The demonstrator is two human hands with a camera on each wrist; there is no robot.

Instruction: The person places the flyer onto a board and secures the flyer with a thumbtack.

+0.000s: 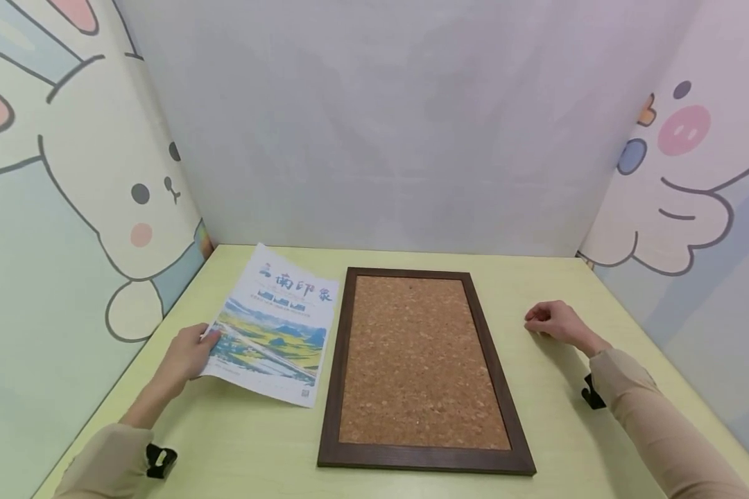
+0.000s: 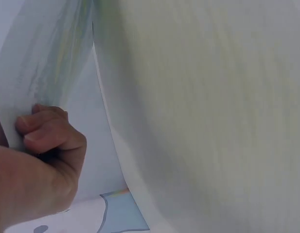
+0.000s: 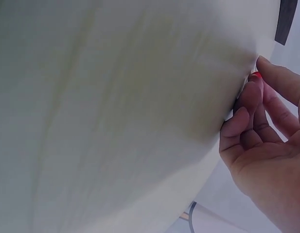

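My left hand (image 1: 190, 355) grips the left edge of a printed paper poster (image 1: 281, 315), thumb on top and fingers underneath. The sheet shows blue Chinese lettering over a green and yellow landscape, and it bends slightly along its lower edge. In the left wrist view, the curled fingers (image 2: 47, 128) hold the paper (image 2: 40, 63). To the right of the board, my right hand (image 1: 558, 322) is low at the tabletop with its fingers curled. Between thumb and forefinger there, a tiny red thing (image 3: 257, 74) shows in the right wrist view, mostly hidden by the fingers.
A cork board (image 1: 418, 360) in a dark brown frame (image 1: 424, 457) lies flat between the hands. The pale yellow-green table (image 1: 250, 443) meets a grey back curtain (image 1: 399, 138). Side walls with cartoon animals (image 1: 140, 229) flank the table.
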